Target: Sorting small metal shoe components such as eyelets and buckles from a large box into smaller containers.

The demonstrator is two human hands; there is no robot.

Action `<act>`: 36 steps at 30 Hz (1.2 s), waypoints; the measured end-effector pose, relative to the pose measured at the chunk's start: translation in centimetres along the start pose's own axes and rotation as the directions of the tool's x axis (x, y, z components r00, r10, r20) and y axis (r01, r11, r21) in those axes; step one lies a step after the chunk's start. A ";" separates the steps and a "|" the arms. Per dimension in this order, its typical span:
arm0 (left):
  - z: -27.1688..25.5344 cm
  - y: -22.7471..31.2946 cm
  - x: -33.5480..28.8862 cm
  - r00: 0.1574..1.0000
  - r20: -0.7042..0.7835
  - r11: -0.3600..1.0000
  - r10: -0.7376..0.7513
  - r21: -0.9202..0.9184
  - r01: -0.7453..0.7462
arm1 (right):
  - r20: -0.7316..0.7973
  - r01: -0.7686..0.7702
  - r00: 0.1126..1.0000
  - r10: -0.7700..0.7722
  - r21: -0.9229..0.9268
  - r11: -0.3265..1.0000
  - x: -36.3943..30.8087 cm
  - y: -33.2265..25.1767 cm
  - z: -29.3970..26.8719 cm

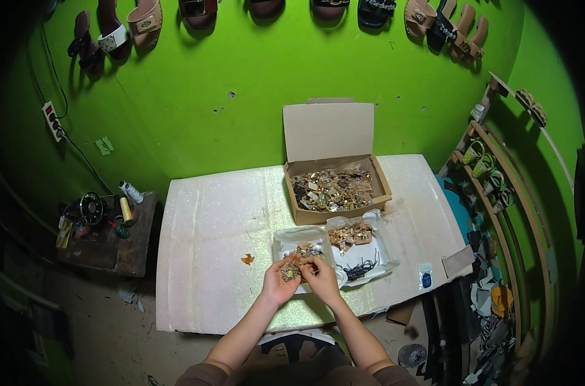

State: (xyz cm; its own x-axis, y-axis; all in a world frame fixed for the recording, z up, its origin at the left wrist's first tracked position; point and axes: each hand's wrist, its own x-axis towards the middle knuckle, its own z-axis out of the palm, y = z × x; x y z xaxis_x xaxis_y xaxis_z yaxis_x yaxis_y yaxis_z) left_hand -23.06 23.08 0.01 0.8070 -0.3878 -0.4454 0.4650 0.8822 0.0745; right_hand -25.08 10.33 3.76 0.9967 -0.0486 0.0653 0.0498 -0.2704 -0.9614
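My left hand (278,283) is palm up and cupped around several small gold-and-silver metal ornaments (290,271). From the right, my right hand (321,279) reaches to this handful with its fingers pinched together at its edge; what sits between the fingertips is too small to make out. Both hands are over a white-lined tray (281,239), where more metal ornaments (310,248) lie partly hidden behind my fingers. Touching it on the right, a second white-lined tray (384,251) holds gold-toned pieces (352,238) at the back and dark, stringy pieces (362,269) at the front.
Behind the trays stands an open cardboard box (327,132) full of mixed metal ornaments. A brown scrap (247,258), a small bagged blue item (425,276) and a grey rectangular piece (458,262) lie on the pale table (205,257). A dark side stand (128,254) holds thread spools. Sandals hang above.
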 end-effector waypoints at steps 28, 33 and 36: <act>1.6 -3.3 0.1 0.984 0.041 0.971 0.174 -0.171 -0.165 | 0.226 0.269 0.949 -0.219 -0.227 0.936 2.7 -0.8 -4.2; 2.4 -3.1 -0.4 0.987 0.040 0.988 0.153 -0.007 -0.153 | 0.252 0.352 0.930 -0.267 -0.410 0.841 2.4 -0.8 -2.5; 2.0 -2.7 -0.7 0.987 0.054 0.989 0.148 0.005 -0.149 | 0.274 0.372 0.923 -0.271 -0.448 0.813 2.0 -1.5 -1.8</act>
State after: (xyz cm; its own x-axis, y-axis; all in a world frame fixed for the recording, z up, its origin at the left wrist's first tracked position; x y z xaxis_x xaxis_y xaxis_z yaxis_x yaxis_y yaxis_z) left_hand -24.17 20.47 1.89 0.8855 -0.2668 -0.3804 0.3417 0.9287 0.1441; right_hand -23.26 8.90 5.80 0.9239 0.2917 0.2475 0.3820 -0.6689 -0.6377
